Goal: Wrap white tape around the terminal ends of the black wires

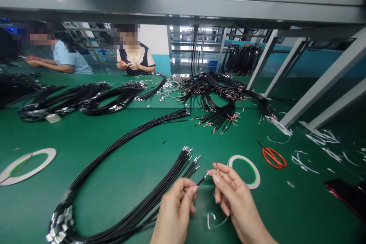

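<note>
Fingers (195, 189) of the left hand (173, 209) are closed in a firm-looking pinch around one thin black cable (201, 180), leaving only its short end outside, probably so that this end does not bend or turn. Its small silvery tip (207, 174) points to about one o'clock, toward the right hand (240, 198), whose thumb and first finger come almost together beside it, as if to work finely there; whether they grip something, I cannot tell. The other fingers of this hand curl loosely, perhaps to keep the view free. Behind the hands, the long bundle of black cables (158, 190) lies in a wide U on the green tabletop (128, 167), its near ends gathered at eleven o'clock from the hands, which seems to put them within easy reach. Shiny silver tags (61, 223) sit at the bend, toward eight or nine o'clock, maybe for keeping the cables in order. A flat white ring (257, 177) and, farther out, the orange-handled scissors (265, 150) lie between two and three o'clock, apart from the cables, so they look reachable by the right hand.
</note>
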`<move>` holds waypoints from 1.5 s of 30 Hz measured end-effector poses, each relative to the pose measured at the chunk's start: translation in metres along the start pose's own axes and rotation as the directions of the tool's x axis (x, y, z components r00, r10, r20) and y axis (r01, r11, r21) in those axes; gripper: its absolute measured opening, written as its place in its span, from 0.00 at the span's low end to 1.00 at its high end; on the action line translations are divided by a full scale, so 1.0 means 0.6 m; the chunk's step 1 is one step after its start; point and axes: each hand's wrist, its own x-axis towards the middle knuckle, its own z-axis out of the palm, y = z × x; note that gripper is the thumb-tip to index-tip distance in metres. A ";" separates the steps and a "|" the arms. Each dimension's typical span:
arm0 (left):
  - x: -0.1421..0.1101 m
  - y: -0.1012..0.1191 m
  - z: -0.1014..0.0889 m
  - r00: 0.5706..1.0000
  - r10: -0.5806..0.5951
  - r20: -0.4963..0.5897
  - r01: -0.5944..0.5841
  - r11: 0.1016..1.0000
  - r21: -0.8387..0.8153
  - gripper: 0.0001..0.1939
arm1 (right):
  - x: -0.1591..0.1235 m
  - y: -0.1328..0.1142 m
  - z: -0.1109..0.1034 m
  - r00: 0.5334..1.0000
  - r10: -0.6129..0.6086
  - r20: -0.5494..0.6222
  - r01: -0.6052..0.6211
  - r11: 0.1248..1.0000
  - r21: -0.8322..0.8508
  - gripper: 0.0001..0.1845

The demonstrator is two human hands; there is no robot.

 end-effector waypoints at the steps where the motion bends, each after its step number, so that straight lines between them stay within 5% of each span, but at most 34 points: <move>1: 0.000 0.001 0.002 1.000 -0.005 0.001 0.005 1.000 -0.029 0.13 | -0.002 0.000 0.002 1.000 0.007 0.009 -0.007 1.000 0.026 0.25; 8: -0.001 -0.004 0.007 0.998 0.067 -0.008 -0.067 0.998 -0.007 0.10 | -0.003 0.021 0.010 0.999 -0.047 -0.008 0.047 0.996 0.073 0.24; 14: -0.001 -0.004 0.005 0.998 0.063 0.001 -0.063 0.998 -0.025 0.10 | 0.001 0.037 0.003 0.987 -0.023 0.158 0.024 1.000 -0.002 0.26; 21: 0.000 -0.014 0.009 1.000 -0.022 0.020 0.024 0.989 -0.147 0.13 | -0.001 0.023 0.004 0.997 -0.073 0.007 0.073 0.996 0.048 0.24; 28: 0.004 -0.016 0.011 0.994 -0.078 0.073 0.094 0.963 -0.254 0.14 | -0.003 0.042 0.007 0.991 -0.030 0.128 0.026 0.999 0.037 0.28; 34: -0.001 -0.014 0.011 0.997 -0.066 0.047 0.075 0.973 -0.216 0.13 | -0.004 0.039 0.004 0.997 -0.071 0.017 0.070 0.996 0.050 0.25; 41: 0.000 -0.003 0.018 0.994 -0.084 0.075 0.101 0.958 -0.269 0.13 | -0.001 0.039 0.003 0.994 -0.038 0.104 0.036 0.999 0.028 0.25; 45: 0.001 -0.002 0.021 0.996 -0.085 -0.030 0.070 0.935 -0.348 0.15 | -0.006 0.025 0.001 0.997 -0.077 -0.009 0.077 0.997 -0.025 0.20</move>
